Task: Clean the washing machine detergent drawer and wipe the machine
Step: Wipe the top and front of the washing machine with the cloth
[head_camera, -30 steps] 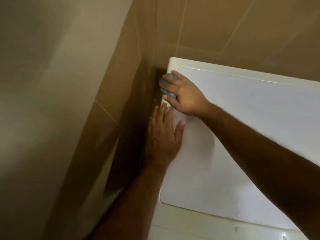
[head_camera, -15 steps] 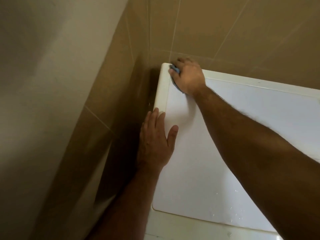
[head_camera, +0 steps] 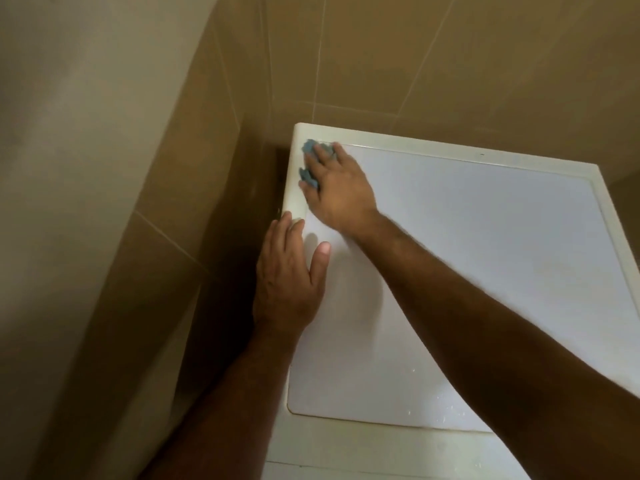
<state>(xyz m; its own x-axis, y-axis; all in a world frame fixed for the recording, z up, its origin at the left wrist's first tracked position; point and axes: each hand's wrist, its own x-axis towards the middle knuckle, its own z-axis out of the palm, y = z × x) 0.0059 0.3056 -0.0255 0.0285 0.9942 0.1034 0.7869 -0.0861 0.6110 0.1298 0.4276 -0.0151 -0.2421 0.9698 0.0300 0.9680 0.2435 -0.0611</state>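
— Where is the cloth?
— A blue cloth [head_camera: 309, 160] lies at the machine [head_camera: 485, 254] top's far left corner, under the right hand [head_camera: 337, 190]; its visible part runs along the left rim.
— How is it held?
— Fingers spread nearly straight, pressing it flat; only bits show past the fingertips.
— And the other hand?
— The left hand [head_camera: 287, 282] rests flat on the left edge, fingers straight and together.
— Anything unclear?
— The machine's right side is cut off; tiled walls [head_camera: 415, 57] stand behind.

Machine [head_camera: 485, 271] set in corner, walls [head_camera: 415, 57] behind and left. Right hand [head_camera: 337, 188] on cloth [head_camera: 308, 147] at top's far-left corner; left hand [head_camera: 287, 282] nearer, on left edge.
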